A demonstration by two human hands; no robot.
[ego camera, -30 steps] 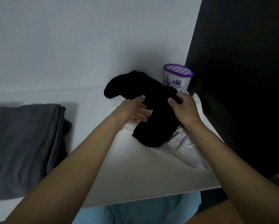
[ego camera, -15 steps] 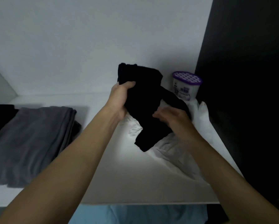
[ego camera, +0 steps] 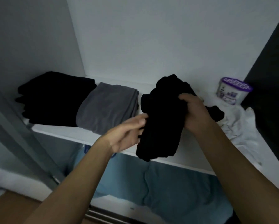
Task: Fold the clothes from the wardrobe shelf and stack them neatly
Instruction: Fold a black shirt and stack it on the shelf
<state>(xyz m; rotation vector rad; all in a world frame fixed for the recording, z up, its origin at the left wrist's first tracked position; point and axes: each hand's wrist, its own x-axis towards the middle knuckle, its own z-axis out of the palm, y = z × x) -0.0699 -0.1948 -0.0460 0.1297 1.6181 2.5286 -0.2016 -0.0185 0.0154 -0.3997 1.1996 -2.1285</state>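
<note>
Right hand [ego camera: 196, 113] clenched on top of black garment [ego camera: 161, 120], holding it up over shelf [ego camera: 87, 135] front edge. Garment hangs lengthwise, top to bottom. Left hand [ego camera: 127, 135] half-spread, fingers touching garment's left side, nearer for next fold. Grey stack [ego camera: 108, 107] lies leftward.

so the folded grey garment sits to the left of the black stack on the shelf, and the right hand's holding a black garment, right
Not quite. In the head view the folded grey garment sits to the right of the black stack on the shelf, not the left. The rest holds: the right hand grips a black garment.
</note>
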